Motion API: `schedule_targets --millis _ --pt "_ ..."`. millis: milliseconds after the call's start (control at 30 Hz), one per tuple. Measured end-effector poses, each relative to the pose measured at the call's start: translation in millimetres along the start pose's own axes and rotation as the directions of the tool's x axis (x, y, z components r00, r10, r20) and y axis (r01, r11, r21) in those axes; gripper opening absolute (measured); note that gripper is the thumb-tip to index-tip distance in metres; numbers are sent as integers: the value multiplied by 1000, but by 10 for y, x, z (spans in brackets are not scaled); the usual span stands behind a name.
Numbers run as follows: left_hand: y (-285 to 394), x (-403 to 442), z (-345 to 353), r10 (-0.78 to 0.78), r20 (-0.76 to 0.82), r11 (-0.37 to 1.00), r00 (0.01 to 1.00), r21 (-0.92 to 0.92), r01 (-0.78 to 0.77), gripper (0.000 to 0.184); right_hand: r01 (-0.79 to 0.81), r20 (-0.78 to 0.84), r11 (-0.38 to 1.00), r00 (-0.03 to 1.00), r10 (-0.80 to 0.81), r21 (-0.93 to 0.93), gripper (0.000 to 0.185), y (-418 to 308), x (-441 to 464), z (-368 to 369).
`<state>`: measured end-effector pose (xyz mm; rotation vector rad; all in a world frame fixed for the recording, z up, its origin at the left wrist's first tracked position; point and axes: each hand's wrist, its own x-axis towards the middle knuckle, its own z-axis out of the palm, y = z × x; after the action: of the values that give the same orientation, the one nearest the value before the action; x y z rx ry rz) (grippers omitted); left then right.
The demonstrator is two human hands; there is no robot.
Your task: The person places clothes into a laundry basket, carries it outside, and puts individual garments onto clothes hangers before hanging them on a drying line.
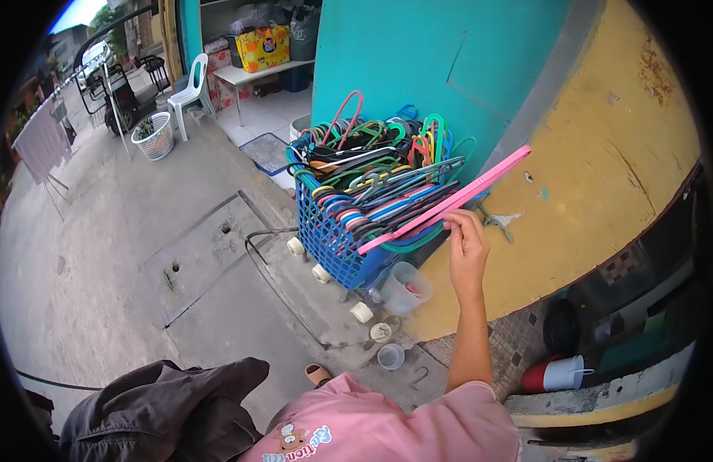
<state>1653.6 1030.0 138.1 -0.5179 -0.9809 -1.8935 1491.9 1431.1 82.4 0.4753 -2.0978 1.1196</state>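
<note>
My right hand [467, 240] reaches forward with its fingers closed at the lower edge of a pink plastic hanger [483, 182]. That hanger slants across the near side of a blue laundry basket [326, 235], which is heaped with many-coloured hangers [395, 189]. My left hand is out of sight. A dark garment [168, 412] hangs at the lower left, on the side of my left arm, and covers whatever is beneath it.
Below the basket stand a clear plastic tub [406, 286] and a small clear cup [390, 356]. A yellow wall [595, 169] rises at the right. Further back are a white chair [193, 88], a white basket [153, 141] and a cloth on a rack [42, 142].
</note>
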Motion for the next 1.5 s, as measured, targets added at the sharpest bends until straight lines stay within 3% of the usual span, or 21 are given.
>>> schedule_targets --millis 100,167,200,333,400,467,600,700,800,867,967,1033,1167,1200,1233,1300,1333,1367,1400,1433,1500 --pt "-95 17 -22 43 -53 996 998 74 -39 22 32 66 996 997 -26 -86 18 -15 365 -99" --pt "-128 51 -49 88 -73 991 993 108 -80 21 205 92 939 978 -186 -275 15 -23 574 -108" --pt "-130 63 -63 105 -81 988 991 124 -94 21 204 86 936 979 -187 -286 15 -52 666 -104" --pt "-96 89 -120 186 -116 968 976 193 -162 21 252 351 876 931 -103 -411 15 -56 1011 186" --pt "-143 104 -115 211 -125 962 969 205 -183 21 297 502 729 862 73 -617 30 111 969 484" --pt "-202 146 -90 245 -130 954 961 209 -215 21 351 581 637 792 189 -686 36 331 841 821" --pt "-134 224 -116 360 -140 904 922 298 -308 20 285 551 689 811 198 -667 35 774 790 1116" --pt "-91 166 -153 416 -159 859 895 392 -330 20 440 641 705 767 26 -557 28 882 880 1097" --pt "35 84 -219 484 -166 786 859 514 -344 20 363 700 770 698 149 -525 28 691 984 1015" --pt "175 10 -278 526 -156 716 836 612 -336 20 399 685 808 728 9 -435 29 775 1063 979" --pt "250 -56 -304 587 -141 620 797 711 -332 20 560 674 712 720 -165 -424 29 498 1363 745" --pt "274 -82 -309 630 -127 556 766 762 -331 20 590 668 681 718 -196 -434 29 286 1558 570" --pt "457 -181 -249 741 -90 395 665 860 -324 19 622 623 594 744 -243 -510 29 -261 1898 137" --pt "536 -225 -246 775 -73 339 628 886 -316 19 542 569 663 796 -207 -516 31 -417 1965 46" --pt "648 -285 -245 813 -49 271 581 914 -302 19 466 521 729 835 -175 -501 32 -572 2024 -19" --pt "1030 -524 -148 892 36 85 450 966 -245 19 227 459 948 883 -103 -225 33 -766 2145 -55" --pt "1047 -560 -240 908 69 36 413 970 -241 24 221 419 970 894 -160 -101 32 -882 2148 11" --pt "1141 -628 -329 901 -93 175 424 972 -159 32 214 383 976 899 -211 36 32 -993 2123 123" --pt "1112 -697 -409 863 -64 143 501 982 -122 43 216 362 963 895 -261 159 30 -1095 2098 279" --pt "967 -630 -244 850 -17 240 526 902 -359 53 209 344 937 889 -302 281 30 -1212 2047 469" --pt "841 -524 5 858 -70 260 509 913 -313 69 236 276 876 887 -371 421 29 -1509 1865 867"
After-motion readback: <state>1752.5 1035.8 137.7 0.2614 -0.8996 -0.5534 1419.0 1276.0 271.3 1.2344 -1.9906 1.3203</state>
